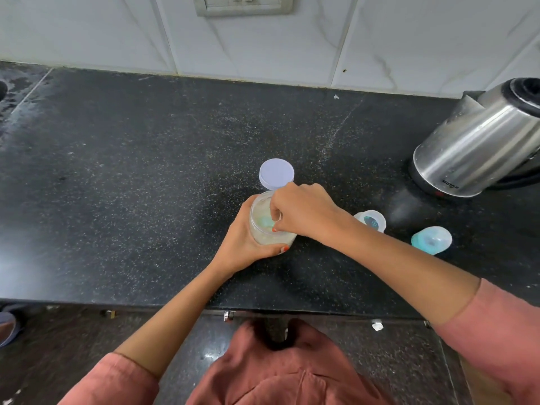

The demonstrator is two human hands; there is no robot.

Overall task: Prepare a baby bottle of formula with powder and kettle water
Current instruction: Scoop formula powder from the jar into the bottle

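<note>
Kettle [479, 141]: shiny steel, black base; small lettering, unreadable.
Jar [267, 220]: clear plastic, round, pale powder; well left of kettle.
Left hand [248, 244]: wrapped around jar.
Right hand [304, 210]: fingers pinched inside jar mouth on teal scoop [266, 221].
Lid [276, 173]: white disc, behind jar.

Whole left half of the black countertop [117, 176] is wide open, same for the strip along the tiled wall [380, 39]. Right side's tighter: steel kettle [479, 141] far right, bottle [370, 220] and teal-collared nipple cap [432, 239] near the front, white lid [276, 173] dead center.
</note>
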